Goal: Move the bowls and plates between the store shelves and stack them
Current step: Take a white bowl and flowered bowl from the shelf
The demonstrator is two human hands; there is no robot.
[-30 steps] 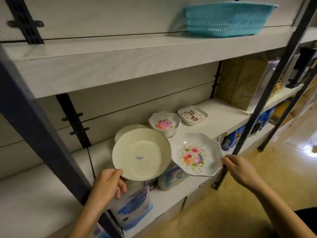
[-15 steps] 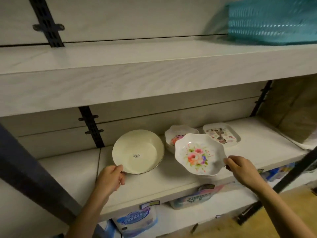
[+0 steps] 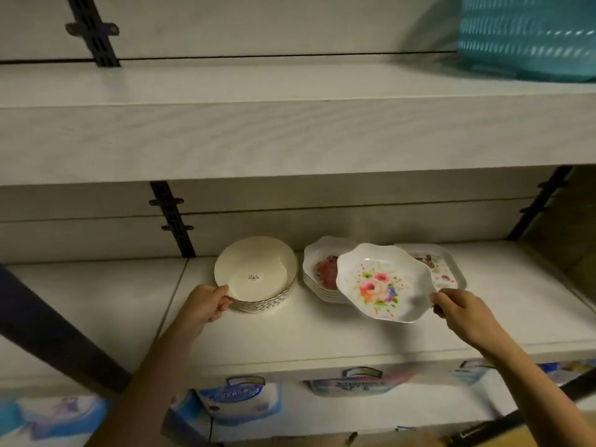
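Note:
My left hand grips the near rim of a cream round bowl with a small label inside; it sits on a stack of like bowls on the middle shelf. My right hand pinches the right edge of a white scalloped plate with a flower print, held tilted in the air. Behind it stands a stack of scalloped floral bowls, partly hidden by the plate. A rectangular patterned dish lies at the back right.
A wide upper shelf overhangs the plates, with a teal plastic basket on its right end. Black wall brackets run up the back panel. Blue and white packages fill the shelf below. A dark diagonal post crosses at left.
Both hands carried their dishes inward over the shelf. The cream bowl went down onto its stack. The floral plate moved in front of the scalloped stack. The camera dropped closer.

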